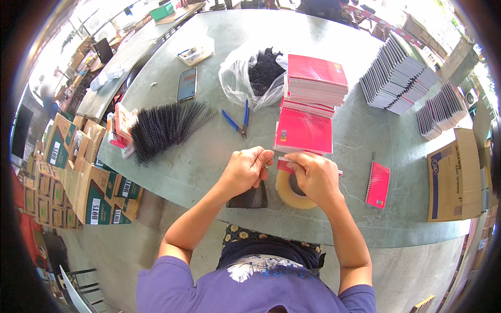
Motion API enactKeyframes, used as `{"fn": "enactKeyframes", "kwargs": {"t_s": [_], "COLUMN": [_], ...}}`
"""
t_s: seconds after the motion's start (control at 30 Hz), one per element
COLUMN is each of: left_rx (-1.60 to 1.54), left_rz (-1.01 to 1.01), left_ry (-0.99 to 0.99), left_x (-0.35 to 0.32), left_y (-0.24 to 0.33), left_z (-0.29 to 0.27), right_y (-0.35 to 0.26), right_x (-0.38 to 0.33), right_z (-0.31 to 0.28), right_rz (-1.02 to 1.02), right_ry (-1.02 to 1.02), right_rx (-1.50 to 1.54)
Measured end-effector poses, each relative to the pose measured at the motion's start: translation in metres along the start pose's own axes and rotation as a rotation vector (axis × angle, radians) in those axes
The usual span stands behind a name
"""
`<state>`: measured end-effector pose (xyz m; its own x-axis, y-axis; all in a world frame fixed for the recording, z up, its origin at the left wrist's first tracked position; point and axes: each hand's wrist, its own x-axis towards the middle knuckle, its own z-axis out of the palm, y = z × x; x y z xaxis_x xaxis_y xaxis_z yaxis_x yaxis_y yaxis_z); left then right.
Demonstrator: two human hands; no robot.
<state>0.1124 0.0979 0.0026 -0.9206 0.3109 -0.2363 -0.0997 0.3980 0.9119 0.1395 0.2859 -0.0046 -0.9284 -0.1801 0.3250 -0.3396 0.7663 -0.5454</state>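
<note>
My left hand (244, 169) is closed, fingers curled together; what it holds, if anything, is hidden. Close beside it, my right hand (317, 175) pinches a small red notebook (283, 165), seen nearly edge-on and mostly covered by the fingers. Beneath the right hand a wide roll of tape (287, 195) lies on the table, with a dark flat piece (249, 198) below my left hand. Just beyond my hands stand stacked red notebooks (304, 130). Blue-handled pliers (239, 121) lie open-jawed to the left of the stack.
Black spiral coils (167, 125) are heaped at the left. More fill a plastic bag (235, 78) farther back, near a phone (187, 84). A single red notebook (378, 184) lies at right, by a cardboard box (454, 177). Tall spiral-bound stacks (394, 78) stand at the back right.
</note>
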Motion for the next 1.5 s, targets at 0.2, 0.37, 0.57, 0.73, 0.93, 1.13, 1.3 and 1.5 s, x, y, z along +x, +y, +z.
{"fn": "enactKeyframes", "kwargs": {"t_s": [0.2,0.37,0.57,0.73,0.93,1.13,1.3,1.5], "left_rx": [0.176,0.319,0.435,0.539,0.446,0.888,0.977,0.531], "left_rz": [0.420,0.609,0.409,0.586,0.652,0.957,0.307,0.370], "left_ry": [0.105,0.295,-0.047,0.062,0.096,0.525,0.256,0.011], "left_x": [-0.002,0.006,0.013,0.009,0.009,-0.002,-0.043,-0.067], "left_y": [-0.018,-0.022,-0.009,0.002,-0.004,0.006,-0.082,-0.016], "left_z": [0.009,0.011,-0.019,-0.013,-0.020,-0.011,0.002,0.013], "right_y": [0.000,0.000,0.005,0.002,0.001,-0.001,0.052,0.058], "right_x": [0.002,0.000,-0.002,0.002,0.000,0.000,-0.027,-0.043], "right_z": [0.000,0.000,-0.002,0.007,0.006,-0.007,-0.036,0.010], "right_rz": [-0.004,-0.024,-0.054,-0.159,-0.084,-0.030,0.162,0.314], "right_ry": [0.033,0.014,-0.014,0.119,0.094,-0.006,-0.057,0.133], "right_rx": [-0.012,0.004,-0.069,-0.004,0.194,-0.032,0.507,0.975]}}
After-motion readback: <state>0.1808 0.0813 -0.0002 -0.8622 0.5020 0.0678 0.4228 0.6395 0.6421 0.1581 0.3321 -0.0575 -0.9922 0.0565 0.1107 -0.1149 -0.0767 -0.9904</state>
